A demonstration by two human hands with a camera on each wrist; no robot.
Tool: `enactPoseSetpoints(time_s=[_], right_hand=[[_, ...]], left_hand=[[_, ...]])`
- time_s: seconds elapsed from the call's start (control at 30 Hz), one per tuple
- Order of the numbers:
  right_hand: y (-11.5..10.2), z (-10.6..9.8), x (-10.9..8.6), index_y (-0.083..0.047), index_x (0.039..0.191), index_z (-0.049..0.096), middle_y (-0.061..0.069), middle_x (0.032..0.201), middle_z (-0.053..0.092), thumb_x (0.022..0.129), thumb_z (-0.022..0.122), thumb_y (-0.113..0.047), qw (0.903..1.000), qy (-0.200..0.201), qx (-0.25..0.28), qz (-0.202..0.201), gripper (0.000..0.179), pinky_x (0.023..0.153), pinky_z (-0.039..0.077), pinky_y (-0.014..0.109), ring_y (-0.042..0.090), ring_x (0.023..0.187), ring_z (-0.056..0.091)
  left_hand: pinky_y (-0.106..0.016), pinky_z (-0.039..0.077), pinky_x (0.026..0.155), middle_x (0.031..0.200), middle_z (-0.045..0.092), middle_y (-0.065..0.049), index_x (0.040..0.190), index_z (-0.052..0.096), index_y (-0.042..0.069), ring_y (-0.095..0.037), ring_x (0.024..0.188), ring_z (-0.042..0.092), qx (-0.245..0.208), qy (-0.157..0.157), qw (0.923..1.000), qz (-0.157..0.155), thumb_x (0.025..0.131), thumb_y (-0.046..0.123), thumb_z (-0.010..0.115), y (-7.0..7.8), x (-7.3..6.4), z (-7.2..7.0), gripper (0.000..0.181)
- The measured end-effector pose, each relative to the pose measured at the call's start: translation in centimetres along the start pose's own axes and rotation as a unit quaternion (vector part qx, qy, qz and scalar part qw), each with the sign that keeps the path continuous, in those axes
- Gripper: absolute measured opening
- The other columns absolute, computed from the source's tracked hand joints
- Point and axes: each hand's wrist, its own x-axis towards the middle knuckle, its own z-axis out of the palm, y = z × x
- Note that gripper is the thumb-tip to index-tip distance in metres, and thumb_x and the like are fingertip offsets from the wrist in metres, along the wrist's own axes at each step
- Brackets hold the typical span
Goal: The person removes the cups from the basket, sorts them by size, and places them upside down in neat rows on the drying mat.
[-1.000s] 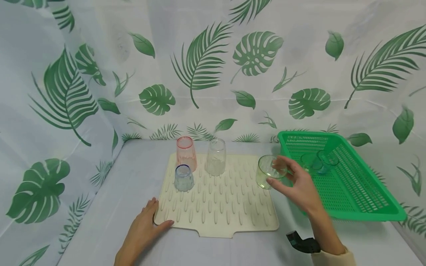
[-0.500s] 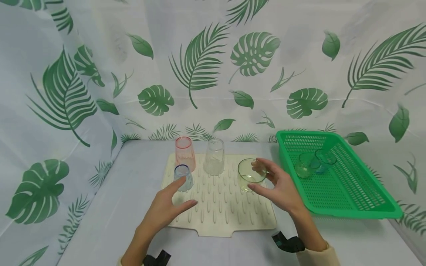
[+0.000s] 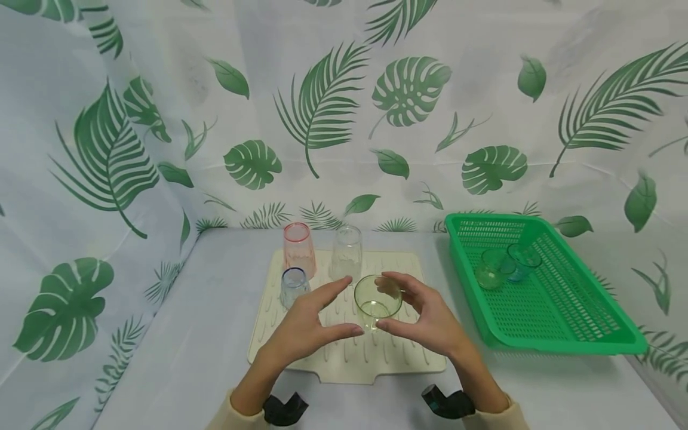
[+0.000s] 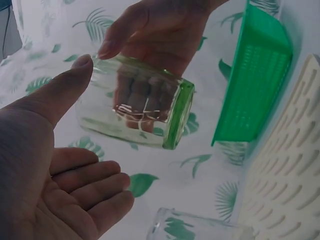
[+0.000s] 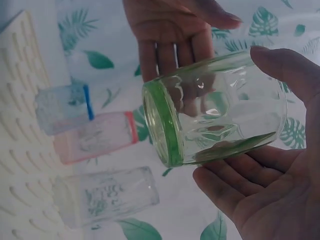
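My right hand [image 3: 432, 319] grips a pale green-tinted drinking glass [image 3: 378, 298] by its side, thumb and fingers around it. The glass is above the drying mat [image 3: 344, 362], its mouth toward the head camera; in the right wrist view its thick green base [image 5: 167, 125] points left. My left hand [image 3: 301, 329] is at the other side of the glass, thumb and fingers spread apart, holding nothing. In the left wrist view the left thumb [image 4: 75, 85] overlaps the rim end of the glass. Behind the left hand stands a small blue-rimmed glass [image 3: 294, 286], partly hidden.
At the mat's back stand a pink, red-rimmed glass [image 3: 299, 251] and a tall clear glass [image 3: 347, 248]. A green plastic basket [image 3: 564, 346] at the right holds a green glass [image 3: 489, 275] and a blue one [image 3: 522, 263]. A leaf-print curtain [image 3: 333, 89] hangs behind.
My right hand has carried the green-tinted glass leftward, from beside the basket to over the middle of the mat. My left hand has left the mat's corner and come up toward the glass.
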Motion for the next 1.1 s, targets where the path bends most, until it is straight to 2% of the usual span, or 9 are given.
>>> enactPoseSetpoints(time_s=[0.27, 0.53, 0.7, 0.83, 1.0, 1.1], right_hand=[[0.1, 0.2, -0.1, -0.015, 0.143, 0.052, 0.007, 0.132, 0.065, 0.081, 0.083, -0.011, 0.9989, -0.039, 0.007, -0.027, 0.069, 0.105, 0.049, 0.02, 0.011, 0.123, 0.061], [0.6, 0.0, 0.1, -0.008, 0.147, 0.049, 0.017, 0.133, 0.06, 0.081, 0.082, -0.002, 0.9928, -0.084, 0.054, -0.066, 0.074, 0.098, 0.056, 0.026, 0.013, 0.12, 0.062], [0.8, 0.1, 0.3, -0.008, 0.149, 0.046, 0.021, 0.134, 0.053, 0.079, 0.082, -0.002, 0.9887, -0.094, 0.098, -0.063, 0.079, 0.102, 0.055, 0.029, 0.015, 0.122, 0.06], [1.2, 0.4, 0.4, -0.004, 0.152, 0.039, 0.026, 0.135, 0.049, 0.078, 0.081, 0.003, 0.9841, -0.103, 0.123, -0.075, 0.085, 0.105, 0.053, 0.028, 0.016, 0.127, 0.059], [1.7, 1.1, 0.2, -0.012, 0.156, 0.033, 0.022, 0.146, 0.047, 0.079, 0.083, -0.003, 0.9846, -0.11, 0.13, -0.038, 0.092, 0.108, 0.049, 0.023, 0.014, 0.13, 0.057], [2.4, 2.0, 0.0, -0.012, 0.156, 0.033, 0.023, 0.149, 0.047, 0.081, 0.082, -0.006, 0.9826, -0.124, 0.138, -0.014, 0.09, 0.106, 0.048, 0.021, 0.011, 0.131, 0.057]], left_hand=[[-0.041, 0.049, 0.111, 0.152, 0.051, 0.003, 0.151, 0.046, 0.02, -0.016, 0.139, 0.051, -0.04, -0.016, 0.9985, 0.034, 0.085, 0.041, 0.08, 0.7, 0.6, 0.6, 0.077], [-0.029, 0.053, 0.105, 0.142, 0.062, 0.0, 0.147, 0.051, 0.017, -0.015, 0.127, 0.062, -0.073, -0.018, 0.9966, 0.033, 0.082, 0.037, 0.084, 1.0, 0.8, 0.8, 0.075], [-0.028, 0.054, 0.103, 0.136, 0.066, -0.003, 0.141, 0.056, 0.015, -0.016, 0.124, 0.065, -0.077, -0.006, 0.9965, 0.032, 0.081, 0.036, 0.085, 1.1, 0.9, 0.9, 0.07], [-0.029, 0.056, 0.1, 0.132, 0.068, -0.003, 0.138, 0.059, 0.014, -0.017, 0.119, 0.068, -0.072, 0.01, 0.9962, 0.048, 0.08, 0.033, 0.085, 1.1, 1.0, 1.0, 0.066], [-0.03, 0.059, 0.096, 0.127, 0.07, -0.003, 0.136, 0.061, 0.012, -0.019, 0.114, 0.07, -0.067, 0.033, 0.9942, 0.077, 0.08, 0.03, 0.085, 0.9, 1.2, 0.9, 0.064], [-0.032, 0.06, 0.095, 0.126, 0.071, -0.005, 0.135, 0.061, 0.011, -0.021, 0.114, 0.07, -0.072, 0.05, 0.9921, 0.09, 0.079, 0.026, 0.085, 0.8, 1.3, 0.8, 0.063]])
